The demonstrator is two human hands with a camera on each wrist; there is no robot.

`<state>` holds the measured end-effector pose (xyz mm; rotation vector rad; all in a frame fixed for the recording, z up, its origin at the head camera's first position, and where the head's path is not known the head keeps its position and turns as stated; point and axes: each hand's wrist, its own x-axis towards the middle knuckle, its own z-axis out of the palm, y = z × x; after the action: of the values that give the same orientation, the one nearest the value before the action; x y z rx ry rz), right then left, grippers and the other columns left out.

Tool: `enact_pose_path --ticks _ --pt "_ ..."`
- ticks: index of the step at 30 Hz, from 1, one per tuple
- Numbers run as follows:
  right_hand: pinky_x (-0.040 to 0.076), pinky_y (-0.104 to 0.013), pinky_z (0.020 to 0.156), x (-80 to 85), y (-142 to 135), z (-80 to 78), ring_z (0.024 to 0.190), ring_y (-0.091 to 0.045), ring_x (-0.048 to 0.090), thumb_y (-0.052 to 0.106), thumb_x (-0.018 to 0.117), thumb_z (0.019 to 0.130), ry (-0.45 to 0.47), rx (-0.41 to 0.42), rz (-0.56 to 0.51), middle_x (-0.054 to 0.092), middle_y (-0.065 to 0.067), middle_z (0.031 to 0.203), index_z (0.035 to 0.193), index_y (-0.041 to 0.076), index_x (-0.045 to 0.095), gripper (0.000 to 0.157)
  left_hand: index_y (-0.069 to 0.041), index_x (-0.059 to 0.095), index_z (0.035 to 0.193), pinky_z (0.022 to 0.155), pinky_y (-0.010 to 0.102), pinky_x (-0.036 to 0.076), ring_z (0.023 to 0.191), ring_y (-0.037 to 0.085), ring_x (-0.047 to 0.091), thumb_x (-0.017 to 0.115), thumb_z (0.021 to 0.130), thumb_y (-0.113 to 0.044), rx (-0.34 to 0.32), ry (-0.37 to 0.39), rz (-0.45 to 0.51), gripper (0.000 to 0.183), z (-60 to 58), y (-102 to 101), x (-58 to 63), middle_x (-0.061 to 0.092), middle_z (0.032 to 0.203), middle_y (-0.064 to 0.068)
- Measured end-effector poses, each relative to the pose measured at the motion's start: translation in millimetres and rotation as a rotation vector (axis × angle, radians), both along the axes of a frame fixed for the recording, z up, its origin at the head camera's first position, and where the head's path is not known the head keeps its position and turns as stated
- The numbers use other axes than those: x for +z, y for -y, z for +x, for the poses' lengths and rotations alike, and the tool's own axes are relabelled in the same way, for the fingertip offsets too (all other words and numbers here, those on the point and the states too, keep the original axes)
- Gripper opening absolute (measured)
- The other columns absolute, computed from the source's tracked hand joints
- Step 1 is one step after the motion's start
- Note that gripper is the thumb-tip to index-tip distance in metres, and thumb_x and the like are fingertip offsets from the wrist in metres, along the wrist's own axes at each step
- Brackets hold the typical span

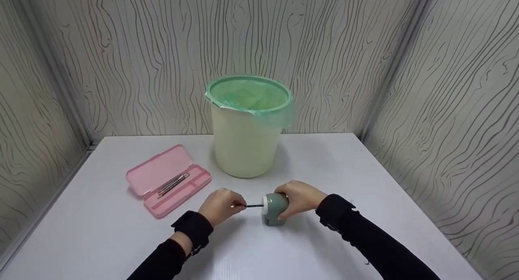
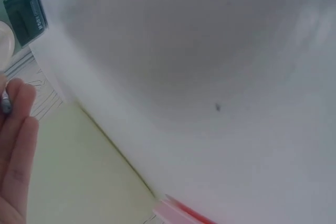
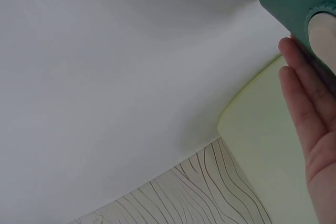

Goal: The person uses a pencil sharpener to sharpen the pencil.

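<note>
A green pencil sharpener [image 1: 276, 206] with a white round front stands on the white table, in front of the bin. My right hand [image 1: 303, 196] grips its body from the right, fingers over the far side and thumb on the near side. From the left, my left hand [image 1: 220, 206] pinches a dark pencil [image 1: 254, 206], whose far end meets the sharpener's white front; the tip is hidden. In the left wrist view, the sharpener's dark window [image 2: 25, 17] shows, and the pencil's end [image 2: 6, 103] lies between the fingers. A pale knob [image 3: 323, 34] shows in the right wrist view.
An open pink pencil case [image 1: 162, 170] lies at the left, with several pencils [image 1: 173, 185] in one compartment. Behind the hands stands a pale bin [image 1: 246, 144] with a green rim and a green bag lining. Wood-patterned panels [image 1: 162, 61] enclose the table's back and sides.
</note>
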<state>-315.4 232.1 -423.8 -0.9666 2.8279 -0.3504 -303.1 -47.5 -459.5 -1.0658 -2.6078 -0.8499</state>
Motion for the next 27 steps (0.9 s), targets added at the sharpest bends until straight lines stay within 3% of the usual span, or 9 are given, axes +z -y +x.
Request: enact_pose_path --ticks 4,13,21,27 --pt "0.054 -0.022 0.075 -2.4 -1.5 -0.9 0.085 -0.005 0.065 0.035 0.092 0.070 0.005 0.008 -0.019 0.077 0.000 0.101 0.111 0.009 0.074 0.052 -0.009 0.080 0.096 0.070 0.025 0.057 0.077 0.012 0.073 0.081 0.087 -0.013 0.025 0.023 -0.018 0.010 1.2 -4.6 0.6 0.080 0.087 0.003" --pt "0.050 -0.018 0.071 -3.1 4.6 -1.5 0.078 -0.001 0.060 0.032 0.093 0.070 -0.025 0.054 -0.044 0.077 0.000 0.097 0.108 0.008 0.074 0.049 -0.014 0.064 0.135 0.083 0.038 0.061 0.098 0.021 0.074 0.079 0.087 -0.046 0.045 -0.026 -0.120 0.060 8.2 -25.9 2.5 0.072 0.130 0.006" --pt "0.050 -0.017 0.073 -5.5 14.9 0.9 0.082 -0.002 0.063 0.034 0.092 0.072 -0.040 0.075 -0.060 0.078 0.001 0.100 0.110 0.011 0.074 0.048 -0.016 0.059 0.140 0.082 0.040 0.060 0.101 0.022 0.074 0.072 0.089 -0.059 0.086 0.040 -0.186 0.068 9.9 -34.4 -2.2 0.069 0.134 0.005" --pt "0.049 -0.017 0.073 -6.4 21.1 0.9 0.081 -0.001 0.062 0.036 0.091 0.072 -0.053 0.086 -0.075 0.077 0.002 0.099 0.110 0.012 0.074 0.047 -0.015 0.061 0.138 0.083 0.039 0.060 0.102 0.021 0.074 0.071 0.090 -0.058 0.099 0.041 -0.152 0.065 8.8 -34.7 -9.8 0.073 0.128 0.005"
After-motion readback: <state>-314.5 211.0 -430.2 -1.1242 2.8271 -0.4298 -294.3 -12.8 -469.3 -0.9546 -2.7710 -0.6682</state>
